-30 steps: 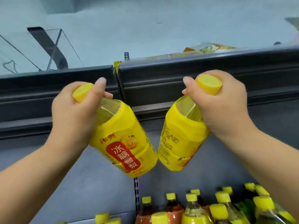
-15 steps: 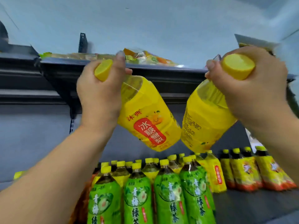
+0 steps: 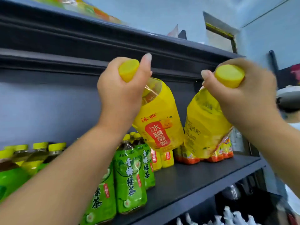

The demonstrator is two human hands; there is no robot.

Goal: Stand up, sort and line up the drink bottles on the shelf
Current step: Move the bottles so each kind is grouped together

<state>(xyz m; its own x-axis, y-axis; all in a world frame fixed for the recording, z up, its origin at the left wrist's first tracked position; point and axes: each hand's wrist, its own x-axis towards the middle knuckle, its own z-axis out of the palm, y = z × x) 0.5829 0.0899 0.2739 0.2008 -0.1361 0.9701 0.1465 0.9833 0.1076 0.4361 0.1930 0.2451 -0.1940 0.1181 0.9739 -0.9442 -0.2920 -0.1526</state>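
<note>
Hands at frame center: our left hand grips one yellow bottle by its neck, our right hand another yellow bottle, both tilted above the dark shelf. Green tea bottles stand on it lower left.

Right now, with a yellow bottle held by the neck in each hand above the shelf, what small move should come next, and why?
Probably lower both bottles onto the bare shelf board in front of the small yellow bottles. The left hand holds the left yellow bottle and the right hand the right yellow bottle, both tilted in the air; the green tea bottles fill the left side.
</note>
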